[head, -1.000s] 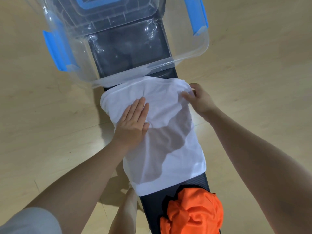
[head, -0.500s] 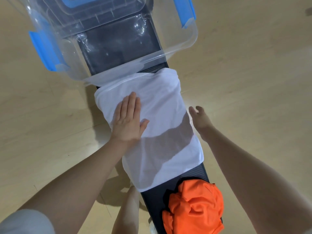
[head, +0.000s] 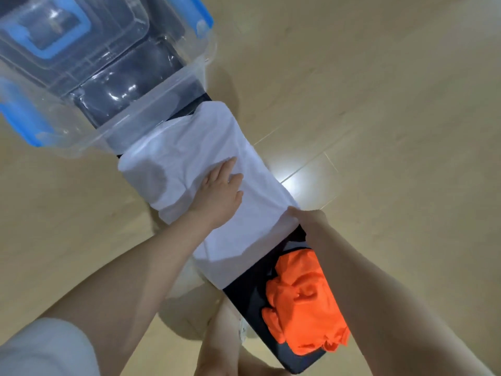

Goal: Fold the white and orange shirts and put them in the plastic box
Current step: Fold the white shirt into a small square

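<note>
White shirt (head: 189,169) lies beside the plastic box (head: 151,104); left hand (head: 219,194) stays pressed flat, right hand (head: 306,218) has dropped to pinch its near corner, readying another fold.

The left grip (head: 219,192) lay flat, palm down, fingers straight and together, forearm reaching forward. The right grip (head: 309,217) sat to its right and nearer the body, fingers curled in a pinch.

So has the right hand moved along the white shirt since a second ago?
Yes. The right hand has gone from the white shirt's corner near the plastic box to its edge nearer the orange shirt.
</note>
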Available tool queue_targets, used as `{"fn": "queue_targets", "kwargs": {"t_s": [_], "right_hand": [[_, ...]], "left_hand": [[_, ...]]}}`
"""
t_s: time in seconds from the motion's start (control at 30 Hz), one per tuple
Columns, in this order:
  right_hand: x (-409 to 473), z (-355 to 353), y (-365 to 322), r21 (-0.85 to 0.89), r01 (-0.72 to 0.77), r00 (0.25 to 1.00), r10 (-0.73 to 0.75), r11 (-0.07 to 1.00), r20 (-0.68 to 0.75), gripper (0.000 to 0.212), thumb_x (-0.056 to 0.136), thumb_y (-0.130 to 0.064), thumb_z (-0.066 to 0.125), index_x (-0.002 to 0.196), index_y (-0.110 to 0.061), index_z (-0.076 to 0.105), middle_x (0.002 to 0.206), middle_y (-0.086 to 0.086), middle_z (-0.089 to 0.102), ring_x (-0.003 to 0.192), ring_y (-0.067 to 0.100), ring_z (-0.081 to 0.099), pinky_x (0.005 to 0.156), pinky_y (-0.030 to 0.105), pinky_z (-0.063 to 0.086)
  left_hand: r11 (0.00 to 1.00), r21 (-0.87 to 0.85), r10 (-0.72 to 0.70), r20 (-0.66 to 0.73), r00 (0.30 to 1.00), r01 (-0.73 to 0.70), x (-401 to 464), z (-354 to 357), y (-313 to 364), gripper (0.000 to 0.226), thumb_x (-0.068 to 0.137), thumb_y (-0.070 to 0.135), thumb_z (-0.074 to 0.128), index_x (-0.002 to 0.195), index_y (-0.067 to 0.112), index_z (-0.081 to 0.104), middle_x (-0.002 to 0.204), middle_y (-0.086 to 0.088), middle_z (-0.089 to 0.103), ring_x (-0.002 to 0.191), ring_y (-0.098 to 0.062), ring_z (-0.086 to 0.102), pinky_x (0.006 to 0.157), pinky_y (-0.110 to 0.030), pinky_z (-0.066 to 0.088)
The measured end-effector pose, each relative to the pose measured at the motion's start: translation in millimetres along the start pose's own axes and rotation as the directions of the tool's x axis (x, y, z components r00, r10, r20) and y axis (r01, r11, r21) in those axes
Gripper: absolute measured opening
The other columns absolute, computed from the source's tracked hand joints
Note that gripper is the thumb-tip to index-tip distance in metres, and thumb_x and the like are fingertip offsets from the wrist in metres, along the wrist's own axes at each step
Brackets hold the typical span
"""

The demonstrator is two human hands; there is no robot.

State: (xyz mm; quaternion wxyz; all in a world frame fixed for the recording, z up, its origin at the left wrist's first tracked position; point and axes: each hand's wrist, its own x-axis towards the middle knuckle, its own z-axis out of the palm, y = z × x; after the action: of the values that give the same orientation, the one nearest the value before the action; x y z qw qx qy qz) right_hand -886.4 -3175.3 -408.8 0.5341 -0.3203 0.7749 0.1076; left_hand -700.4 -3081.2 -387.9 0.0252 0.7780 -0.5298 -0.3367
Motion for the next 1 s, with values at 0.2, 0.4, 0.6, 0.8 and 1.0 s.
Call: {"fn": "queue_targets", "kwargs": {"t_s": [0.2, 0.4, 0.6, 0.8, 1.0], "right_hand": [[0.2, 7.5, -1.5, 0.216, 0.265, 0.964, -0.259, 0.94, -0.054, 0.014, 0.081, -0.011, 0.052, 0.071, -0.019, 0.046, 0.069, 0.001, 0.045, 0.063, 0.02, 0.042, 0.053, 0.025, 0.038], [11.6, 0.7, 7.5, 0.38, 0.042, 0.996, -0.069, 0.924, 0.056, 0.05, 0.075, -0.023, 0.067, 0.115, 0.001, 0.051, 0.088, 0.011, 0.054, 0.079, 0.028, 0.054, 0.068, 0.033, 0.048], [30.6, 0.8, -11.3, 0.498, -0.134, 0.986, 0.065, 0.857, 0.154, 0.03, 0.076, -0.028, 0.073, 0.093, -0.006, 0.061, 0.084, 0.009, 0.061, 0.081, 0.025, 0.06, 0.077, 0.036, 0.054], [-3.3, -2.5, -33.4, 0.685, 0.086, 0.887, -0.369, 0.724, 0.278, 0.039, 0.075, -0.01, 0.063, 0.114, -0.008, 0.062, 0.104, 0.012, 0.066, 0.094, 0.026, 0.062, 0.084, 0.034, 0.044], [-56.0, -21.4, -18.8, 0.805, 0.172, 0.743, -0.611, 0.568, 0.273, 0.034, 0.076, -0.003, 0.056, 0.109, -0.011, 0.061, 0.094, -0.001, 0.073, 0.089, 0.013, 0.069, 0.077, 0.021, 0.054]], "left_hand": [[0.997, 0.064, 0.038, 0.033, 0.999, -0.04, -16.0, -15.7, 12.7, 0.043, 0.099, 0.025, 0.033, 0.14, 0.013, 0.034, 0.156, -0.002, 0.011, 0.143, -0.019, 0.012, 0.113, -0.029, 0.013], [0.99, 0.081, 0.111, 0.091, 0.99, -0.119, 14.4, -18.2, 30.0, 0.041, 0.097, 0.021, 0.037, 0.138, 0.012, 0.039, 0.153, -0.003, 0.022, 0.139, -0.021, 0.022, 0.112, -0.036, 0.026], [0.958, 0.108, 0.236, 0.229, 0.945, -0.265, 76.0, -32.7, 39.9, 0.041, 0.098, 0.022, 0.039, 0.138, 0.012, 0.037, 0.15, -0.003, 0.029, 0.134, -0.026, 0.03, 0.105, -0.034, 0.029], [0.865, -0.101, 0.48, 0.452, 0.752, -0.491, 117.0, -55.5, 54.9, 0.076, 0.079, 0.034, 0.07, 0.142, 0.018, 0.031, 0.153, -0.001, 0.025, 0.14, -0.017, 0.021, 0.111, -0.023, 0.017], [0.806, -0.05, 0.42, 0.751, 0.51, -0.59, 126.2, -91.4, 97.6, 0.027, 0.07, 0.035, 0.073, 0.075, 0.018, 0.053, 0.065, 0.007, 0.048, 0.06, -0.014, 0.045, 0.053, -0.025, 0.031]]}}
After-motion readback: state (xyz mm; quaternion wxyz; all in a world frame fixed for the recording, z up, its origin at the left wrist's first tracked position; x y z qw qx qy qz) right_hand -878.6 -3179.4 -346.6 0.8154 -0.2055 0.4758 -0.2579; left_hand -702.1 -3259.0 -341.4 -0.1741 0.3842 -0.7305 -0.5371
